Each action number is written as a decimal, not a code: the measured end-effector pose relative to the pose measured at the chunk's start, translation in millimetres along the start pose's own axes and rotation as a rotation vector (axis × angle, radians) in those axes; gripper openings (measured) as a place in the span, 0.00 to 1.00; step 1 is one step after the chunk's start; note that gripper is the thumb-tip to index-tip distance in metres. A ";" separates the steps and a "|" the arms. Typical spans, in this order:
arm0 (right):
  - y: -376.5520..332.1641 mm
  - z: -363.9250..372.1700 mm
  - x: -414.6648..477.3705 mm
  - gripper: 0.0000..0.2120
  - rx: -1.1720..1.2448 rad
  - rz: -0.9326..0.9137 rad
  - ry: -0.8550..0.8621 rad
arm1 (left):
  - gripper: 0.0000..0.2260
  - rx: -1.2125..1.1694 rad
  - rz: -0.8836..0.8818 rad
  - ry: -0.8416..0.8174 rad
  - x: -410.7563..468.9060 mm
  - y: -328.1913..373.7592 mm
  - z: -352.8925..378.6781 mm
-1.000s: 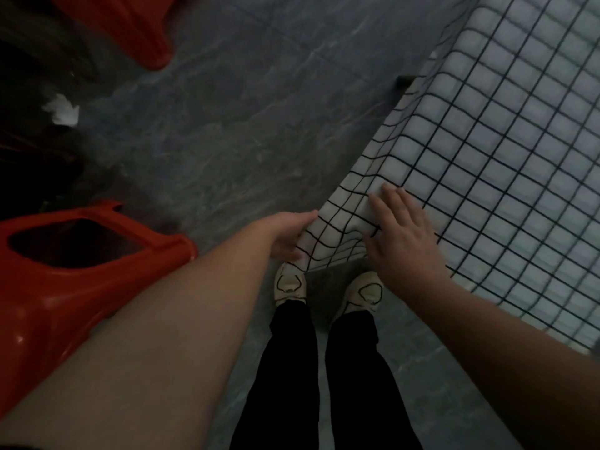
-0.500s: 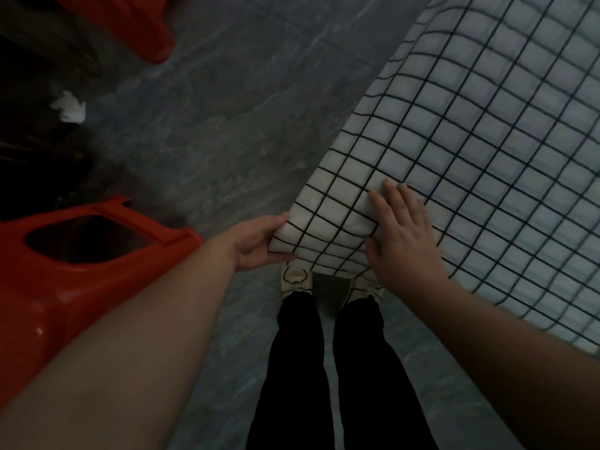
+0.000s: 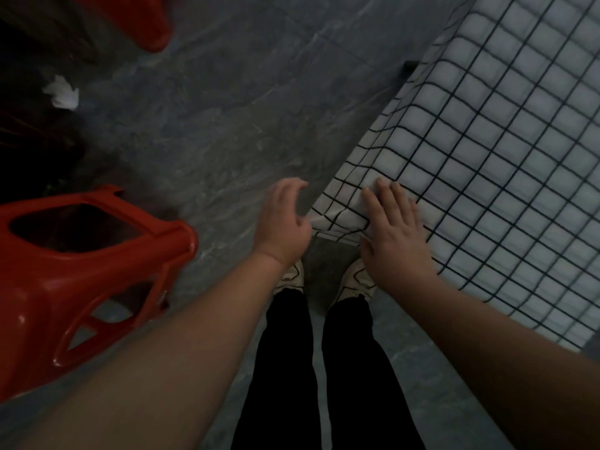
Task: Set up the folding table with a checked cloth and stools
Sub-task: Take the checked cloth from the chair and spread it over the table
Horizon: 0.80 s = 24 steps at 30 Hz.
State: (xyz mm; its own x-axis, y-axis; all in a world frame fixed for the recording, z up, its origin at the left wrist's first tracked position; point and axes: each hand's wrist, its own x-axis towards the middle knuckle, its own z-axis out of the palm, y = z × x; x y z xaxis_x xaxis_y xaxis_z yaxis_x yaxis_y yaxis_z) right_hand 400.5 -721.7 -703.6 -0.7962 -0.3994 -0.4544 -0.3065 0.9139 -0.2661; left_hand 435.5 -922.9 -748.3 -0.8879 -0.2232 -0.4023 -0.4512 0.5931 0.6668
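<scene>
A white cloth with black checks (image 3: 487, 151) covers the table on the right, and its near corner droops over the edge. My right hand (image 3: 394, 228) lies flat on that corner, fingers spread, pressing the cloth down. My left hand (image 3: 282, 222) hovers just left of the hanging corner with fingers curled apart, holding nothing. A red plastic stool (image 3: 74, 264) stands at the left beside my left arm. Part of a second red stool (image 3: 143, 24) shows at the top left. A dark bit of the table (image 3: 409, 67) pokes out under the cloth's far edge.
Grey stone-patterned floor (image 3: 227, 108) spreads between the stools and the table. A crumpled white scrap (image 3: 61, 92) lies on the floor at the left next to dark clutter. My feet in light shoes (image 3: 292, 277) stand just below the cloth's corner.
My left hand has let go of the cloth corner it was holding up, and the corner has dropped back over the table edge. My right hand stays pressed on the cloth.
</scene>
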 end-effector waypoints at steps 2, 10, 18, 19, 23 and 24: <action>-0.3 2.0 0.1 0.35 0.025 0.001 0.030 | 0.31 0.087 0.147 -0.247 -7.2 9.7 6.9; 3.6 15.1 3.2 0.31 0.055 -0.001 0.126 | 0.22 0.181 0.149 -0.258 5.6 36.7 29.3; 10.2 25.6 3.0 0.36 0.001 -0.036 0.124 | 0.12 0.382 0.216 -0.129 7.8 25.0 43.4; 10.0 24.0 2.4 0.36 0.002 -0.042 0.109 | 0.11 0.403 0.211 -0.155 10.1 25.3 43.0; 10.7 10.3 -6.6 0.35 0.047 -0.081 0.084 | 0.13 0.408 0.146 -0.261 19.5 26.9 40.3; 11.1 7.4 -11.3 0.34 0.054 -0.078 0.093 | 0.18 0.399 0.116 -0.284 20.6 28.5 39.8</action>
State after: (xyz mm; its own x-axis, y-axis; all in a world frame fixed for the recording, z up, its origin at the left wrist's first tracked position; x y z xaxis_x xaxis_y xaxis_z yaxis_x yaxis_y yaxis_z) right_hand 409.9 -707.6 -707.7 -0.8167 -0.4581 -0.3508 -0.3428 0.8743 -0.3436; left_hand 407.9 -879.8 -762.5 -0.8457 0.0482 -0.5314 -0.2322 0.8634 0.4479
